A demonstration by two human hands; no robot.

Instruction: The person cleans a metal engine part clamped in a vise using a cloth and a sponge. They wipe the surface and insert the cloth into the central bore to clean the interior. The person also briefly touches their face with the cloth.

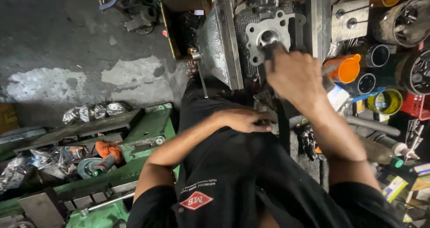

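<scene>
A grey metal engine part [268,31] with round bores and bolt holes sits on a cluttered workbench, beside a tilted grey metal block [219,40]. My right hand [295,76] reaches up to the engine part, its fingers closed on a dark tool that touches the part near a bore; the tool is mostly hidden by the hand. My left hand [242,119] lies across my body at waist height, fingers curled against the dark bench edge. Whether it holds anything is not visible. I wear a black shirt with a red patch.
An orange funnel [347,68], a yellow tin [386,101], round dark metal parts [405,15] and bottles crowd the bench on the right. A green machine [134,165] with an orange rag [109,149] and crumpled foil stands at the lower left. Stained concrete floor [67,44] lies at the upper left.
</scene>
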